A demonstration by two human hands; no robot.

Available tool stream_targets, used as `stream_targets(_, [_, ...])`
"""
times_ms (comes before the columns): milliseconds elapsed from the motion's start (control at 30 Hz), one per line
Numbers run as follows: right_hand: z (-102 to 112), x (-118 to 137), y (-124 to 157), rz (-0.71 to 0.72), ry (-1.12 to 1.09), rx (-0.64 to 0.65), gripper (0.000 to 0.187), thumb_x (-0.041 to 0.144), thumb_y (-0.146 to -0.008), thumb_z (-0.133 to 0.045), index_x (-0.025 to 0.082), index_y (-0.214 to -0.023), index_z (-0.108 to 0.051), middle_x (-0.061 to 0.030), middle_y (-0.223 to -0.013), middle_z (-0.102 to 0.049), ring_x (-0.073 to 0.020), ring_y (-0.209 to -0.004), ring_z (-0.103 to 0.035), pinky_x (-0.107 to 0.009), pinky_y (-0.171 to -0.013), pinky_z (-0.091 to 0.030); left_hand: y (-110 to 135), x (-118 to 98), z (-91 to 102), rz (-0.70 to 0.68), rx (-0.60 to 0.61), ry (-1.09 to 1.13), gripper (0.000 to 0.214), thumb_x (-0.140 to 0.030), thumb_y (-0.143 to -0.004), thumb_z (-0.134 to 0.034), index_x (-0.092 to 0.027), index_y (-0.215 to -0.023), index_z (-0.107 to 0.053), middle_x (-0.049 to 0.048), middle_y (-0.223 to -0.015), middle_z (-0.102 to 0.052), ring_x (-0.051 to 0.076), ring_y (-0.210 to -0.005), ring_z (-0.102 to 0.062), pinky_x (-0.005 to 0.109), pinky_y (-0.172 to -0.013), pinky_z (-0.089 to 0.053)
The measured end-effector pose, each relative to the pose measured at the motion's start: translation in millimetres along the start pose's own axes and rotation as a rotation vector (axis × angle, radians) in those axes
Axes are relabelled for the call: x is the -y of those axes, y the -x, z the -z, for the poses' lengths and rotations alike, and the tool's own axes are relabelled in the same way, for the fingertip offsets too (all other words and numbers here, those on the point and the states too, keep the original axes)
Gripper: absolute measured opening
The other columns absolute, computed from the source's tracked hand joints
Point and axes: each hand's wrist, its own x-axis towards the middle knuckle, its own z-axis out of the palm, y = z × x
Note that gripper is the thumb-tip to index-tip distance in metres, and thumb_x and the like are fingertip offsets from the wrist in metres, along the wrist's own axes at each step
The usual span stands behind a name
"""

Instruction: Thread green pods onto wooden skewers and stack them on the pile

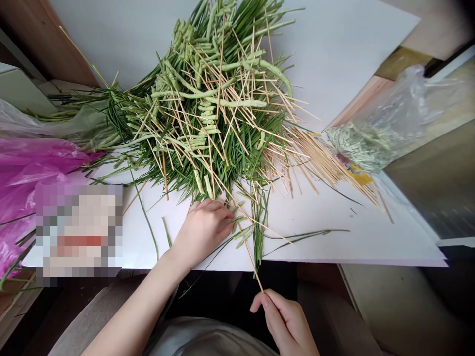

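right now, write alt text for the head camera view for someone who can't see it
The right hand pinches the lower end of a wooden skewer while the left hand rests its fingers on short green stem pieces at its far end, on a white board. Behind lies a heap of green stems and skewers, a pink bag left, a clear bag right.

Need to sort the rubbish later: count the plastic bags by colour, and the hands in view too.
Pink: 1, pink bag
Clear: 2, right clear bag and left clear bag over stems
Hands: 2, left hand on green pieces, right hand pinching a skewer
Total: 5
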Motion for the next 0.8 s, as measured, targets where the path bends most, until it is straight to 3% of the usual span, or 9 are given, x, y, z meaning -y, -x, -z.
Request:
stream_targets(233, [0.1,-2.3,1.4,0.013,0.011,0.017,0.055,0.059,-0.107,-0.039,0.017,-0.082,-0.064,0.0068,-0.055,-0.023,-0.0108,-0.048,-0.021,-0.027,-0.045,-0.014,-0.3,1.6,-3.6,0.011,0.003,0.028,0.016,-0.021,-0.092,-0.065,-0.021,-0.102,-0.078,0.0085,-0.095,-0.075,0.027,-0.093,-0.066,0.043,-0.085,-0.051])
stream_targets(800, [-2.8,-2.8,-2.5,0.051,0.057,0.009,0.055,0.057,-0.107,-0.037,0.017,-0.080,-0.062,0.0077,-0.054,-0.022,-0.0107,-0.045,-0.021,-0.026,-0.043,-0.013,-2.2,0.1,-6.8,-0.030,-0.078,0.097,0.013,-0.010,-0.086,-0.067,-0.016,-0.088,-0.078,0.0052,-0.077,-0.072,0.024,-0.080,-0.065,0.037,-0.076,-0.052])
